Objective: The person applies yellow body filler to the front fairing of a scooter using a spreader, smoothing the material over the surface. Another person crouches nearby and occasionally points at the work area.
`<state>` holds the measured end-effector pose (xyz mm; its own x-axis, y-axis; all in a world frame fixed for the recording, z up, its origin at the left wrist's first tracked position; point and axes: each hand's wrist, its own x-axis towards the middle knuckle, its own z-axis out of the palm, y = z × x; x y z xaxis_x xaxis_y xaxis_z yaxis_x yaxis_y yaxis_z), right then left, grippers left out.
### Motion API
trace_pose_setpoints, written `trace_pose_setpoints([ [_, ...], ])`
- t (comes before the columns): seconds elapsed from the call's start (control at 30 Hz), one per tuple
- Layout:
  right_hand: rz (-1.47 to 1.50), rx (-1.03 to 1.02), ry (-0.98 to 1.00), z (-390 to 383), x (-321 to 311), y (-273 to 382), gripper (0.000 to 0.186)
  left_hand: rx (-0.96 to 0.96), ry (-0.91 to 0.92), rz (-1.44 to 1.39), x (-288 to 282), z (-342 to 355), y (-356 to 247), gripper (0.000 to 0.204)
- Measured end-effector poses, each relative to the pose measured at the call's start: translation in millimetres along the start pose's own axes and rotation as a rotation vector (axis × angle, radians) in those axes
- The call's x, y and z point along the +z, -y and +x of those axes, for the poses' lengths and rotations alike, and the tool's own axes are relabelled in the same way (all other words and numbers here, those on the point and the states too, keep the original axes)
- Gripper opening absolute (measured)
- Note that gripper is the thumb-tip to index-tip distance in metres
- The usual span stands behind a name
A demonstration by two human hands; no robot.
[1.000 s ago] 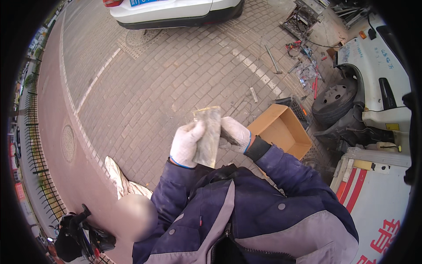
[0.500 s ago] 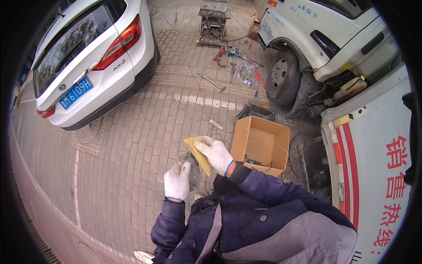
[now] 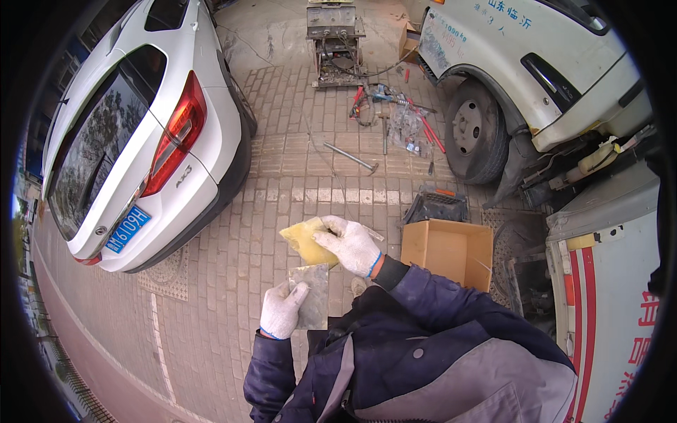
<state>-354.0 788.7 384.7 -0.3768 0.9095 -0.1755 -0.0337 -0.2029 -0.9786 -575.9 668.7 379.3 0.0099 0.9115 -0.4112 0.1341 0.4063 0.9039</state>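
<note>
Both my hands wear white knit gloves with blue cuffs and meet in front of my dark jacket. My left hand (image 3: 281, 311) is closed on a thin grey rectangular sheet (image 3: 314, 304), its thumb pressed against the face. Slightly above and to the right, my right hand (image 3: 349, 247) pinches a limp-looking yellow sheet (image 3: 303, 240) with a ragged outer edge. The lower part of the yellow piece comes down close to the grey sheet's top edge; I cannot tell if they touch. What each sheet is made of does not show.
An open cardboard box (image 3: 446, 243) stands right of my hands, before a black plastic part (image 3: 436, 204). Beyond lie a metal bar (image 3: 350, 156), a hammer (image 3: 385, 134) and other tools near a wheeled machine (image 3: 336, 53). A white car (image 3: 197, 166) stands left, a truck (image 3: 522, 84) right.
The yellow sheet, nearly edge-on before, now shows its broad face and points left. The grey sheet has become squarer to view, with my left thumb across it. The whole view has shifted.
</note>
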Motion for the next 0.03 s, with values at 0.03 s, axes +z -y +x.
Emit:
trace_pose_setpoints([
  [0.03,-0.023,-0.028,0.087,13.3,-4.9,17.1,0.047,0.003,0.018,-0.103,1.7,21.1,-3.5,0.047],
])
